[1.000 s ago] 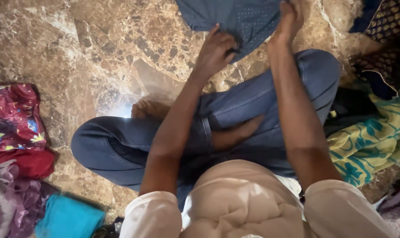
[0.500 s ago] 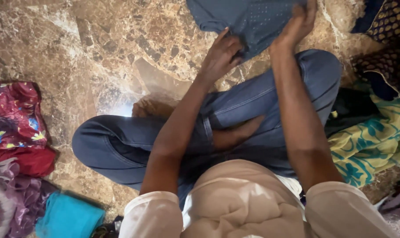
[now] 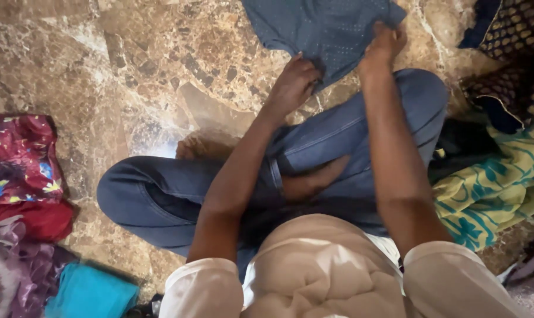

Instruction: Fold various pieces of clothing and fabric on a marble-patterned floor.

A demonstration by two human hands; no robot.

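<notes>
A blue dotted cloth (image 3: 320, 29) lies on the brown marble floor (image 3: 131, 70) in front of my crossed legs in blue jeans (image 3: 343, 135). My left hand (image 3: 293, 82) grips its near edge at the lower middle. My right hand (image 3: 385, 46) pinches the cloth's right side, fingers closed on the fabric. Both arms reach forward over my knees. The cloth's far part runs out of view at the top.
A red flowered cloth (image 3: 17, 156), a plain red one (image 3: 37, 218), purple fabric (image 3: 20, 271) and a turquoise piece (image 3: 90, 291) are stacked at the left. A yellow and teal patterned cloth (image 3: 496, 188) and dark dotted fabrics (image 3: 514, 35) lie at the right.
Both hands kept hold of the blue cloth; the right hand drew back down from the top edge, and the cloth has spread out a little wider on the floor.
</notes>
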